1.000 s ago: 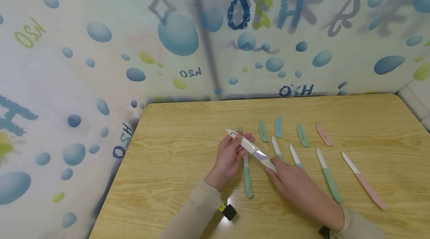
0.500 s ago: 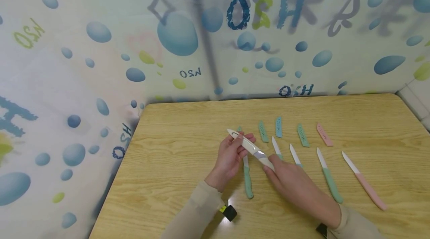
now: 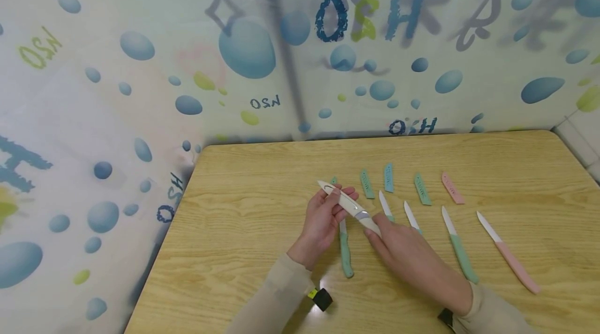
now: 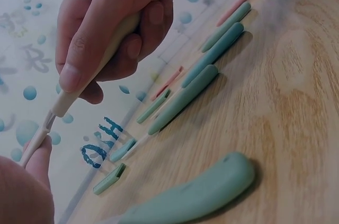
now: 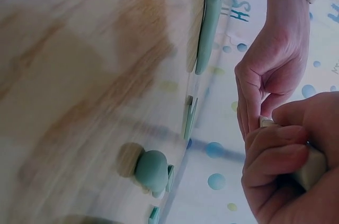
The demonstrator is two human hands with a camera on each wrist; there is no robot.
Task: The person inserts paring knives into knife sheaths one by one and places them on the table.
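My left hand [image 3: 321, 225] pinches a cream knife sheath [image 3: 348, 203] between thumb and fingers, above the table. My right hand [image 3: 407, 251] grips the cream handle [image 3: 372, 225] of a paring knife, its fingers curled round it in the left wrist view. Most of the blade is hidden inside the sheath; a short shiny strip of blade [image 3: 362, 214] shows between sheath and handle. Below the hands lies a green-handled knife [image 3: 346, 256], partly covered by the left hand. To the right are another green knife [image 3: 461, 258] and a pink knife [image 3: 513, 266].
Several sheaths lie in a row farther back, among them a blue sheath [image 3: 388, 177] and a pink sheath [image 3: 452, 188]. Two more knives are partly behind the right hand, one with a white blade [image 3: 411, 215]. A patterned wall covering [image 3: 248, 47] borders the wooden table [image 3: 244, 193].
The strip of bare blade between sheath and handle has become shorter. My right hand has moved slightly left and up toward my left hand; the left hand has barely shifted.
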